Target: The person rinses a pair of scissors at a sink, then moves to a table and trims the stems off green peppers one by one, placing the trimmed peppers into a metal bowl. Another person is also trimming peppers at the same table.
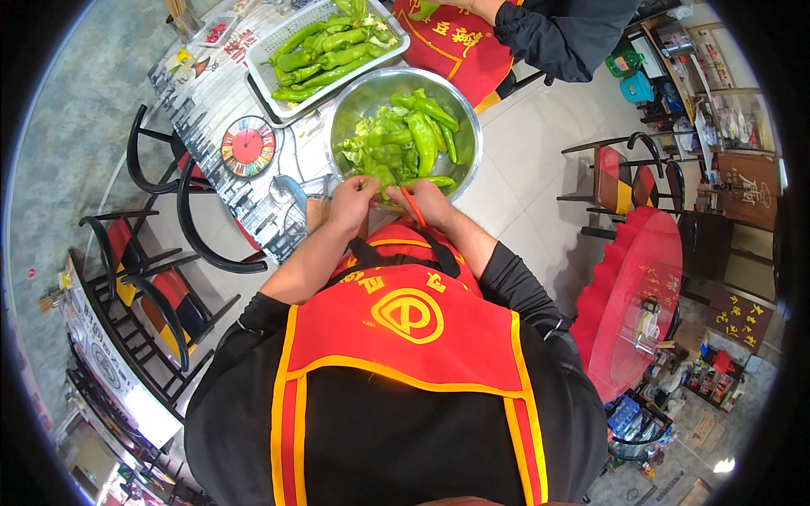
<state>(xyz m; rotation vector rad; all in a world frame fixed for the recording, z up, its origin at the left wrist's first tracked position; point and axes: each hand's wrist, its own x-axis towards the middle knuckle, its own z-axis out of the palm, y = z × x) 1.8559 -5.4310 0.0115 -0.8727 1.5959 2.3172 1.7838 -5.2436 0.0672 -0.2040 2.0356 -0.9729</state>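
Observation:
A large stainless steel bowl [471, 158] stands before me, holding green peppers [423, 142] and pale green leafy-looking scraps. At its near rim my left hand [351, 201] pinches a piece of green pepper [380, 180] between thumb and fingers. My right hand [430, 201] is closed around a tool with an orange-red handle [412, 207], perhaps a small knife or scissors; its working end is hard to make out. That hand is also by the green pieces at the rim. Beyond the bowl, a white perforated plastic basket [256, 60] holds several long green peppers [342, 58].
A patterned table [209, 95] bears the basket, a round red-centred mat [248, 145] and a small tray of red pieces [217, 30]. Across the bowl, a person in a red apron has a dark sleeve [538, 38]. Black-armed chairs [183, 209] stand left; a red-covered round table [639, 303] stands right.

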